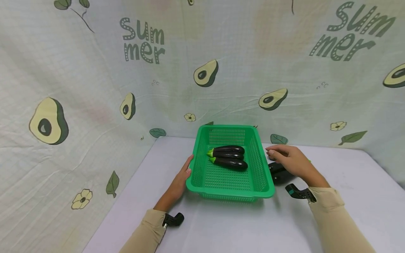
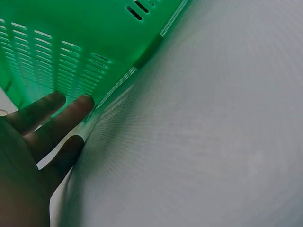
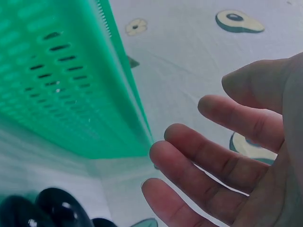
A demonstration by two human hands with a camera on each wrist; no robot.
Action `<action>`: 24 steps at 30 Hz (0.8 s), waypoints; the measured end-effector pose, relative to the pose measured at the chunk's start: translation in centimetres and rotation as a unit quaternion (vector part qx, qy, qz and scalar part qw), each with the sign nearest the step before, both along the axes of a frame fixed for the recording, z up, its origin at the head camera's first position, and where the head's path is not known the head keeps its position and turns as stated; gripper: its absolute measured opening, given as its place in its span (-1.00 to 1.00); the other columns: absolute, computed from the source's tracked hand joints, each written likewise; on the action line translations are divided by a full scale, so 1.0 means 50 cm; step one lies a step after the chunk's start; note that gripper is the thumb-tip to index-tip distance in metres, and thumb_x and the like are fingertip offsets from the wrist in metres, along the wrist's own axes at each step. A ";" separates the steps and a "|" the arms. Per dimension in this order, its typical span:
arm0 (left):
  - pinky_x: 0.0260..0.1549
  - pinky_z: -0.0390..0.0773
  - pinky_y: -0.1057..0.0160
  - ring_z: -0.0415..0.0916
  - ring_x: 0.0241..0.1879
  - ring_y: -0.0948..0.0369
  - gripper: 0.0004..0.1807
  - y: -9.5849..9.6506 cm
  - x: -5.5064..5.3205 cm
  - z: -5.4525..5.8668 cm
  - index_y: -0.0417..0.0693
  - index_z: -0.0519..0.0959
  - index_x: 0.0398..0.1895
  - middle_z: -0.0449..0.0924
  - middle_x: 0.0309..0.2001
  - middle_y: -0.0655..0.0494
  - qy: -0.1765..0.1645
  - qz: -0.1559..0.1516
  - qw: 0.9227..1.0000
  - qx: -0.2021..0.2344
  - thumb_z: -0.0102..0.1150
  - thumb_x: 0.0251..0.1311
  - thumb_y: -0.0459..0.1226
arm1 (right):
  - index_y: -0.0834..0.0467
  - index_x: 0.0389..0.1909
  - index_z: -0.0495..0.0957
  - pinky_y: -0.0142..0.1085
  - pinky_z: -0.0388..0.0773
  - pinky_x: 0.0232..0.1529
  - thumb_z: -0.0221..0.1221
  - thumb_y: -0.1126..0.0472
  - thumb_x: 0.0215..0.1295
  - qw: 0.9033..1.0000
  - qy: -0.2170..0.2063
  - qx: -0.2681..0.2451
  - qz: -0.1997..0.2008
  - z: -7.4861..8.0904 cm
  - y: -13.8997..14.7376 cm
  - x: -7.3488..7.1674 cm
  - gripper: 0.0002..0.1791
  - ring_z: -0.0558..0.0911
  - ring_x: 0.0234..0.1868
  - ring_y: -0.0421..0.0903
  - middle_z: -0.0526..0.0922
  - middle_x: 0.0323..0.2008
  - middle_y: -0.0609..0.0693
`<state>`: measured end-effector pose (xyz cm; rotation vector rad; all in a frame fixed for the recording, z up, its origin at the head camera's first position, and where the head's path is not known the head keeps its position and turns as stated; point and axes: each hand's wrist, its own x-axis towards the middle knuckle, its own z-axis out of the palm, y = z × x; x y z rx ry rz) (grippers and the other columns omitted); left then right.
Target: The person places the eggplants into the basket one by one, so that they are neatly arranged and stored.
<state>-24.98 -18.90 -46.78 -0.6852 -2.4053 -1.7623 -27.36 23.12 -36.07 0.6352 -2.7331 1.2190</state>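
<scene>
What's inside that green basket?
Three dark eggplants lie side by side in the green basket. They hide the basket floor right beneath them, so I can't see that part.

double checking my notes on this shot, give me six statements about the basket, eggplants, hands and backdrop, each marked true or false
1. The green basket holds three eggplants. True.
2. The right hand is gripping an eggplant. False: it holds nothing.
3. The left hand touches the basket's left side. True.
4. Every eggplant is in the basket. False: loose eggplants lie on the table, right of it.
5. The green ends of the eggplants in the basket point left. True.
6. The backdrop is printed with bananas. False: the fruits on it are avocados.
</scene>
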 end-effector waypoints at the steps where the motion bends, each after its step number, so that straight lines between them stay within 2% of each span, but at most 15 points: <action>1: 0.43 -0.16 -0.16 -0.24 0.56 0.06 -0.40 0.000 0.000 0.000 0.10 -0.13 0.64 -0.18 0.61 0.04 0.000 0.000 1.000 0.000 -0.45 0.61 -0.10 | 0.27 0.25 0.53 -0.16 0.65 -0.07 0.02 0.03 0.57 1.000 0.000 0.003 -0.002 -0.002 0.004 0.002 -0.54 0.70 -0.03 0.12 0.65 0.06 0.24; 9: 0.42 -0.18 -0.20 -0.28 0.56 -0.04 -0.40 0.000 -0.003 0.003 -0.08 -0.20 0.63 -0.24 0.60 -0.11 -0.010 -0.004 1.000 -0.014 -0.50 0.61 -0.24 | 0.29 0.26 0.51 0.07 0.61 -0.04 0.03 0.00 0.57 0.999 -0.009 0.017 -0.027 -0.025 0.029 0.015 -0.50 0.69 -0.04 0.24 0.57 0.16 0.31; 13: 0.43 -0.20 -0.20 -0.31 0.56 -0.05 -0.40 -0.001 -0.004 0.002 -0.12 -0.21 0.63 -0.26 0.60 -0.13 -0.018 -0.010 1.000 -0.010 -0.50 0.61 -0.27 | 0.28 0.26 0.51 0.01 0.63 -0.06 0.01 0.00 0.57 0.999 -0.013 0.017 -0.034 -0.038 0.045 0.020 -0.51 0.67 -0.02 0.25 0.60 0.13 0.30; 19: 0.43 -0.15 -0.17 -0.23 0.55 0.03 -0.40 0.001 0.001 -0.001 0.04 -0.13 0.64 -0.17 0.61 -0.02 -0.002 0.007 1.000 -0.010 -0.46 0.61 -0.16 | 0.32 0.28 0.49 -0.14 0.66 -0.09 -0.04 -0.04 0.59 0.999 -0.022 0.009 -0.044 -0.052 0.069 0.023 -0.45 0.66 0.02 0.24 0.63 0.06 0.31; 22: 0.43 -0.17 -0.17 -0.24 0.55 0.04 -0.41 0.000 0.000 -0.003 0.07 -0.12 0.64 -0.17 0.60 0.00 0.004 0.006 1.000 -0.002 -0.46 0.62 -0.13 | 0.33 0.26 0.50 -0.19 0.66 -0.11 -0.04 -0.05 0.59 0.998 -0.023 0.007 -0.053 -0.057 0.080 0.023 -0.44 0.66 0.02 0.23 0.64 0.06 0.31; 23: 0.43 -0.17 -0.17 -0.24 0.55 0.04 -0.41 0.000 0.001 -0.003 0.08 -0.12 0.64 -0.16 0.60 0.00 0.006 0.005 1.000 -0.002 -0.46 0.62 -0.12 | 0.33 0.26 0.50 -0.18 0.66 -0.11 -0.03 -0.05 0.59 0.998 -0.025 0.009 -0.058 -0.059 0.083 0.023 -0.45 0.66 0.02 0.23 0.63 0.07 0.32; 24: 0.43 -0.16 -0.16 -0.24 0.55 0.03 -0.41 0.000 0.006 0.008 0.05 -0.13 0.64 -0.17 0.60 -0.02 0.003 0.003 1.000 -0.005 -0.46 0.62 -0.14 | 0.33 0.26 0.51 -0.16 0.66 -0.11 -0.03 -0.05 0.58 0.998 -0.025 0.013 -0.062 -0.062 0.087 0.022 -0.45 0.66 0.01 0.22 0.62 0.08 0.32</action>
